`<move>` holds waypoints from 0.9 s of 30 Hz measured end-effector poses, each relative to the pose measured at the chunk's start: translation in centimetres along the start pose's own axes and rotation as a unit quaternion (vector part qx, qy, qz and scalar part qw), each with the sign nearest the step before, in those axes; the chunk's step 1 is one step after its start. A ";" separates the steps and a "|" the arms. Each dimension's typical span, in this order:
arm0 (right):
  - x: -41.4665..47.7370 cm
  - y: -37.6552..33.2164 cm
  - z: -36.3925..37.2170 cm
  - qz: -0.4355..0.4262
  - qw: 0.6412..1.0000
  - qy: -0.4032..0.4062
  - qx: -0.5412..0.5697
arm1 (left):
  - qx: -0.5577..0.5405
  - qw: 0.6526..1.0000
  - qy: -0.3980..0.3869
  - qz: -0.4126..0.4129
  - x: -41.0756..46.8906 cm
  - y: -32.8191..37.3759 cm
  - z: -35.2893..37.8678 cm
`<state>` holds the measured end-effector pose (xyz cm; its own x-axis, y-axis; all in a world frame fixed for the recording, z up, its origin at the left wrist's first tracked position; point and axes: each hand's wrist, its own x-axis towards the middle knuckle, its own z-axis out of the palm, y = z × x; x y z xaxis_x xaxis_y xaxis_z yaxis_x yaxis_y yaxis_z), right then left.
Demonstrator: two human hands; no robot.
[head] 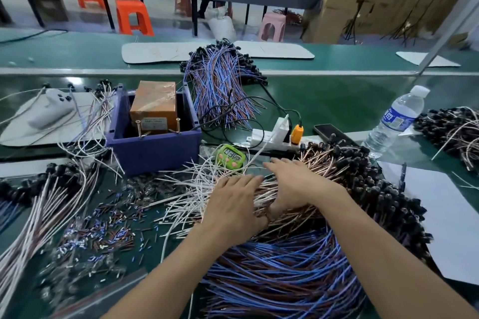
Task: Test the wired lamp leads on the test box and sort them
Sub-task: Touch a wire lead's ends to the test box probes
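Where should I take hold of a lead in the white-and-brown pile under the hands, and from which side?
Probably the loose wire tails, coming from the left, the test box side. They fan out separately there, while the black lamp heads at the right lie packed together. Pinch one tail and draw it leftward.

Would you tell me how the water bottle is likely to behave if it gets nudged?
The bottle is tall, narrow and upright, so it would probably tip easily. Its round body would likely roll on the smooth green table once it is down. The thin clear plastic probably dents under a squeeze.
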<state>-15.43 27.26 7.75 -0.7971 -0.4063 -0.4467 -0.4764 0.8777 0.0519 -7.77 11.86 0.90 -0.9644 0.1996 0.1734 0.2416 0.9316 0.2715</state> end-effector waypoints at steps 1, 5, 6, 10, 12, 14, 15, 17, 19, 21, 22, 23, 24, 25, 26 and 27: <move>0.3 0.0 -0.1 0.000 1.000 -0.014 -0.004 | -0.008 1.000 -0.010 -0.004 0.3 -0.1 -0.1; 0.7 0.4 0.3 -0.010 0.998 -0.044 -0.052 | -0.033 0.993 -0.107 -0.045 1.7 -1.5 -1.4; 0.7 0.5 0.5 -0.016 0.997 -0.034 -0.060 | -0.028 0.991 -0.118 -0.052 1.8 -2.1 -1.7; 0.1 1.1 1.4 -0.044 0.996 0.027 -0.073 | 0.057 0.995 -0.078 -0.034 1.3 -2.6 -1.8; -0.3 1.0 1.8 -0.050 0.994 0.057 -0.072 | 0.072 0.996 -0.044 -0.023 0.9 -2.2 -1.8; -0.5 0.8 1.9 -0.050 0.994 0.067 -0.069 | 0.053 0.998 -0.026 -0.017 0.6 -1.9 -2.2; -0.5 0.8 1.8 -0.053 0.995 0.060 -0.059 | 0.031 0.999 -0.020 -0.016 0.4 -1.9 -2.5; -1.1 1.2 0.6 -0.064 0.996 0.023 0.065 | -0.037 0.999 0.007 -0.021 -0.2 -1.8 -3.4; -1.8 1.9 -1.2 -0.072 0.958 0.032 0.276 | -0.123 0.990 0.057 -0.032 -1.0 -2.0 -4.7; -1.2 2.9 -2.8 0.007 0.910 0.186 0.370 | -0.188 0.974 0.109 -0.058 -2.1 -2.4 -6.0; -0.5 3.2 -3.7 0.076 0.892 0.280 0.347 | -0.208 0.967 0.127 -0.075 -2.6 -2.6 -6.5; 0.3 3.5 -4.5 0.138 0.874 0.349 0.309 | -0.221 0.961 0.137 -0.091 -3.1 -2.8 -6.9; 1.1 3.8 -5.2 0.176 0.862 0.382 0.284 | -0.231 0.957 0.141 -0.103 -3.5 -2.9 -7.1; 2.0 3.9 -5.8 0.191 0.860 0.385 0.277 | -0.240 0.954 0.142 -0.112 -3.9 -3.0 -7.3; 2.8 4.2 -6.4 0.192 0.865 0.372 0.275 | -0.248 0.951 0.142 -0.119 -4.2 -3.0 -7.4; 3.6 4.3 -6.9 0.188 0.874 0.358 0.271 | -0.254 0.949 0.142 -0.124 -4.5 -3.1 -7.3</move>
<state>-22.91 27.87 12.52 -0.9795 0.0520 0.1946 -0.0402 0.8962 -0.4418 -3.40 5.88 6.22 -0.9482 -0.1631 0.2726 0.1012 0.6584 0.7458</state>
